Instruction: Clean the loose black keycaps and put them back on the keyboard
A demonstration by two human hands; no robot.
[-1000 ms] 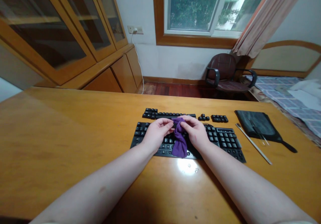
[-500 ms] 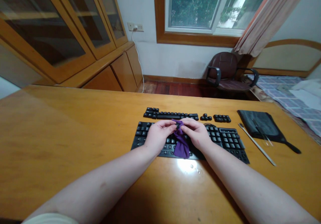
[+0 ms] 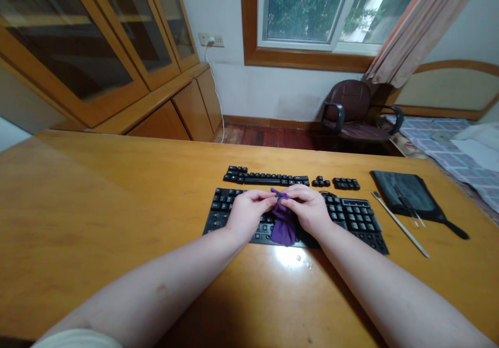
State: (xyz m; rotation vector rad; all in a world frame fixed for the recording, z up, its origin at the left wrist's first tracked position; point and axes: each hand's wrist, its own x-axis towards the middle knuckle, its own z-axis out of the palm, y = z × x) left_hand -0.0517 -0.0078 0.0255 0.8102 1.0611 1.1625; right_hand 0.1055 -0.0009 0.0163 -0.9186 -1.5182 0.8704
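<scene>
Head view: both forearms enter from the lower corners and converge over the black computer keyboard (image 3: 355, 217) on the wooden desk (image 3: 117, 197); a pale sleeve cuff (image 3: 78, 338) shows at the left elbow. Left hand (image 3: 245, 214) lies over the keyboard's left-centre portion, back of hand up, thumb and index finger brought together on a small black keycap (image 3: 277, 198), mostly hidden; the remaining fingers are curled beneath, detail obscured. Right hand (image 3: 310, 210) mirrors it from the other side, wrist bent inward, thumb and index finger pinching the purple cloth (image 3: 284, 228) around the keycap. Fingertips of the two hands nearly meet. Cloth is bunched at the pinch, its loose end hanging toward the near edge of the keyboard, in front of exposed key sockets. Beyond the hands, loose keycaps (image 3: 275, 179) are laid out in groups along the keyboard's far side. To the right, well apart from both hands: long-handled brush (image 3: 401, 225) lying diagonally, black pouch (image 3: 409, 192) with wrist strap, and wire-pronged tool (image 3: 416, 216) partly on the pouch.
</scene>
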